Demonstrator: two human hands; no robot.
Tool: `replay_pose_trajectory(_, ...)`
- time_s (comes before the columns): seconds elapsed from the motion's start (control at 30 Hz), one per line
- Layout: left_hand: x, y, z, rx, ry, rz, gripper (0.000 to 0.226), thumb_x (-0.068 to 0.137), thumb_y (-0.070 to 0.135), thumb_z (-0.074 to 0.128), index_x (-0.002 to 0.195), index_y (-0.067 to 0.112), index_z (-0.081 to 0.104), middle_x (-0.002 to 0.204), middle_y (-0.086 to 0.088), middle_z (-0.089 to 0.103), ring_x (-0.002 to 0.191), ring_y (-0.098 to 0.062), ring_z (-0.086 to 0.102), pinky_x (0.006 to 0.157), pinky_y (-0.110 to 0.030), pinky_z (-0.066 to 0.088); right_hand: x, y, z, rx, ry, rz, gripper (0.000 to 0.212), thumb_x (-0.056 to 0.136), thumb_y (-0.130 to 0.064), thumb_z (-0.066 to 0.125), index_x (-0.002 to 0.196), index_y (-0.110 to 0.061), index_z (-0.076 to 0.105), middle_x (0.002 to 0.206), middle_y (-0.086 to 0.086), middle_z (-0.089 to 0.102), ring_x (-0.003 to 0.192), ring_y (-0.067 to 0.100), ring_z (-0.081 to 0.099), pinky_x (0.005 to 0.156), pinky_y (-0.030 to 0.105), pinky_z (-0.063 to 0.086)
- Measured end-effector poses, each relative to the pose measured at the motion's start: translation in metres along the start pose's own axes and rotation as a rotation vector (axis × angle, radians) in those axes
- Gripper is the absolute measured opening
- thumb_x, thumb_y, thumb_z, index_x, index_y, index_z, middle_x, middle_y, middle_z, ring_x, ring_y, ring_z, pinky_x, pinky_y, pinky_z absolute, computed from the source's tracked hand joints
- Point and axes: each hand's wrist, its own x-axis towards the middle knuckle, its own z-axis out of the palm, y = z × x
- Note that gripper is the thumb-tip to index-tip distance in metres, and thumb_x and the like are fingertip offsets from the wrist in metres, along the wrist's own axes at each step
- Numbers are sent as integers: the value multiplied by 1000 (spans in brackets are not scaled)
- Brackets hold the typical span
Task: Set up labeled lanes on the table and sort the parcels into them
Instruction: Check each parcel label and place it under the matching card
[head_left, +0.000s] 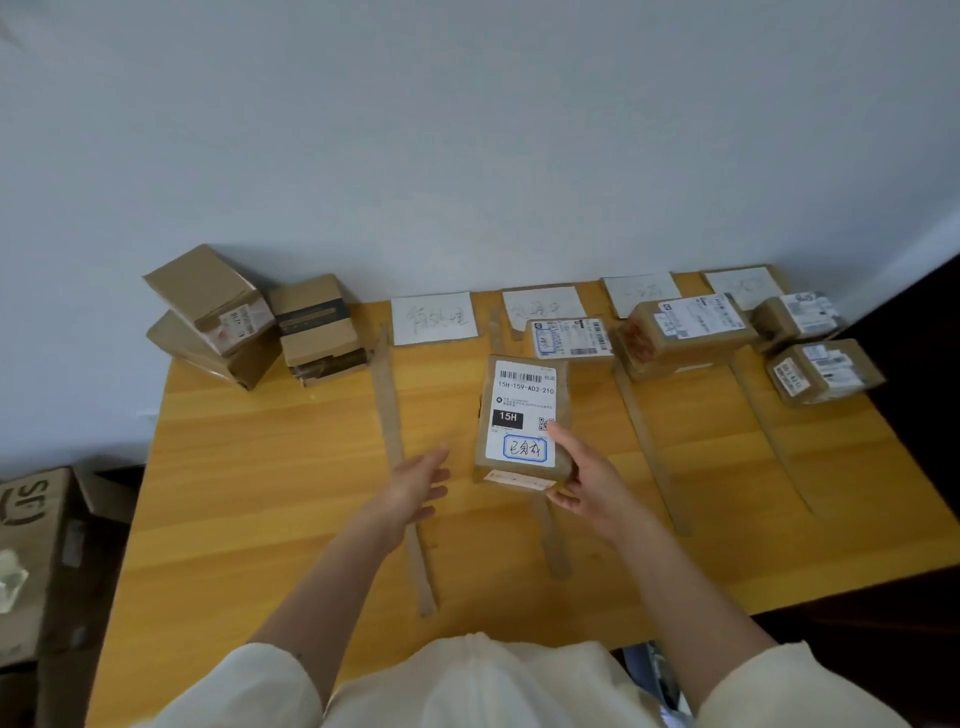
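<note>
Gripping the near right corner of a brown parcel (522, 421) over the second lane, the right hand (587, 483) keeps its label face up; the left hand (418, 488) hovers open just beside it, above a tape strip (395, 431) on the table (260, 493)
</note>
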Motion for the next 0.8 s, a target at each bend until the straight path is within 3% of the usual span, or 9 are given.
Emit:
replay_pose_trajectory(0.07, 4, 1, 21, 72, 5, 15, 43, 96, 43, 50, 129, 17, 54, 128, -2, 61, 113, -20, 59, 98, -38, 46, 0, -1, -24, 73, 50, 11, 45, 83, -52, 66, 116, -22, 65, 105, -1, 75, 106, 21, 66, 96, 37, 51)
replay_pose_trajectory(0.2, 10, 12, 69, 222, -28, 54, 41, 96, 43, 52, 129, 19, 54, 125, 0, 60, 111, -19, 58, 94, -37, 47, 1, -1, -75, 168, 179, -19, 40, 87, -57, 57, 108, -25, 68, 90, -5, 76, 87, 14, 65, 71, 28, 47)
replay_pose_trajectory(0.27, 13, 20, 95, 296, -58, 69, 41, 96, 42, 51, 130, 19, 54, 126, 0, 58, 111, -19, 56, 93, -36, 45, 5, -1, -103, 222, 286, -36, 41, 88, -59, 54, 105, -25, 69, 93, -3, 74, 86, 15, 64, 69, 27, 45)
replay_pose_trajectory(0.47, 27, 33, 154, 396, -112, 53, 44, 95, 43, 53, 132, 18, 54, 130, -3, 54, 118, -23, 53, 101, -39, 43, 27, -6, -176, 384, 449, 25, 61, 79, -65, 62, 119, -20, 63, 111, 5, 70, 103, 24, 65, 72, 31, 51)
replay_pose_trajectory(0.57, 31, 33, 171, 412, -111, 32, 45, 95, 43, 53, 132, 17, 53, 126, -4, 55, 116, -24, 54, 98, -38, 44, 43, -14, -199, 456, 436, 57, 66, 77, -59, 67, 128, -18, 54, 116, 9, 63, 106, 26, 62, 86, 37, 54)
replay_pose_trajectory(0.8, 36, 28, 186, 396, -71, -1, 46, 95, 41, 54, 133, 15, 53, 127, -5, 56, 115, -23, 55, 95, -35, 45, 70, -38, -218, 577, 419, 113, 54, 82, -50, 69, 121, -18, 48, 112, 10, 61, 103, 27, 61, 93, 40, 54)
